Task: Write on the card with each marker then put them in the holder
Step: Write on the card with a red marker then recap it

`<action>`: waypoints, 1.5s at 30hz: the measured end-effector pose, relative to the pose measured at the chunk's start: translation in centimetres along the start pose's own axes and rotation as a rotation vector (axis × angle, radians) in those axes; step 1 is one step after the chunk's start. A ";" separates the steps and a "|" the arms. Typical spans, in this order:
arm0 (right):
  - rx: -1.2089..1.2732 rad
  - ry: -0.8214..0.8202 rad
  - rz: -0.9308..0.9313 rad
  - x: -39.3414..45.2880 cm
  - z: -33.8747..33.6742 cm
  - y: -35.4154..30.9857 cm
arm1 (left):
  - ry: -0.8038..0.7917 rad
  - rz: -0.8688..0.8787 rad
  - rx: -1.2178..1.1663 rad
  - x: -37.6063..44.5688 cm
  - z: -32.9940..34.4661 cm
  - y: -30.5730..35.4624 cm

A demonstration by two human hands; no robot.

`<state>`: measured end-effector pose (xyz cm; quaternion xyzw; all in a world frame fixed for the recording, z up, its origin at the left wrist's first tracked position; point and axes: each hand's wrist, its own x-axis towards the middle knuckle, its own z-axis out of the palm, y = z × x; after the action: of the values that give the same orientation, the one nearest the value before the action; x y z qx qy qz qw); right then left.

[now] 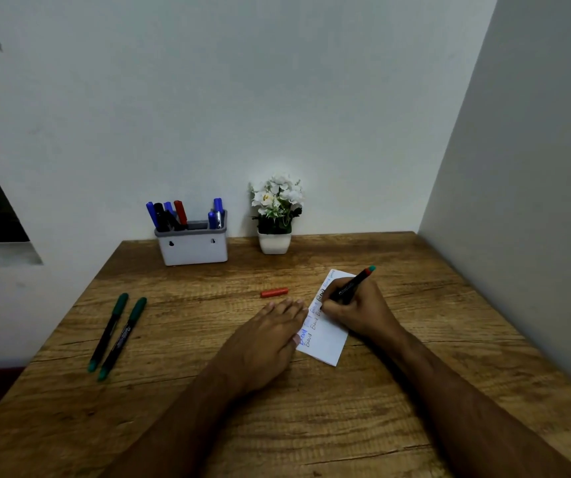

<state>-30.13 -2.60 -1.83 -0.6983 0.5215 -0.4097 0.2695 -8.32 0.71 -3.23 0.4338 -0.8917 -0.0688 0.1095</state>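
Observation:
A white card (327, 339) with several written words lies on the wooden table (208, 391), right of centre. My right hand (356, 312) grips a black marker (351, 286) with a red and teal end, its tip down on the card. My left hand (267, 336) lies flat with straight fingers, pressing the card's left edge. A loose red cap (274, 292) lies just beyond my left fingertips. Two capped green markers (117, 334) lie side by side at the left. The white holder (192, 250) at the back holds several blue, black and red markers.
A small white pot of white flowers (275, 215) stands against the back wall, right of the holder. A wall (518, 201) runs close along the table's right edge. The table's left edge drops off beside the green markers.

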 end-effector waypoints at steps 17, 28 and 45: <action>-0.021 0.044 0.025 0.1 0.1 0.2 | -0.003 -0.002 -0.002 -0.2 -0.5 0.4; -0.006 0.033 0.071 0.2 0.1 0.0 | -0.002 -0.005 -0.006 -0.1 -0.4 0.3; 0.285 0.272 0.167 -0.1 -2.6 0.1 | 0.087 -0.116 -0.202 0.0 -1.7 0.0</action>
<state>-32.45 -2.43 -0.56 -0.5456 0.5462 -0.5459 0.3255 -7.92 0.68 -1.62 0.4741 -0.8480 -0.1455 0.1868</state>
